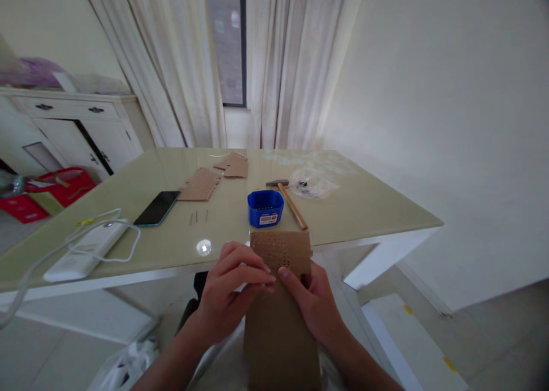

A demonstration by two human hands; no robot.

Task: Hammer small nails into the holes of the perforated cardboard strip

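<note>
A long brown cardboard strip (281,316) with rows of small holes at its far end stands in front of me, below the table edge. My left hand (231,299) grips its left side, fingers laid across the face. My right hand (315,305) holds the right edge, thumb on the front and fingers behind. A blue plastic tub (265,208) with a red label sits on the table just beyond the strip. Beside the tub lies a hammer (291,203) with a wooden handle. Three thin nails (198,217) lie to the tub's left.
On the glass-topped table (364,208) lie cardboard pieces (201,184), a dark phone (156,208), a white power bank (81,251) with a cable, and a clear plastic bag (311,183). A white cabinet (72,128) and red box (60,188) stand to the left. Curtains hang behind.
</note>
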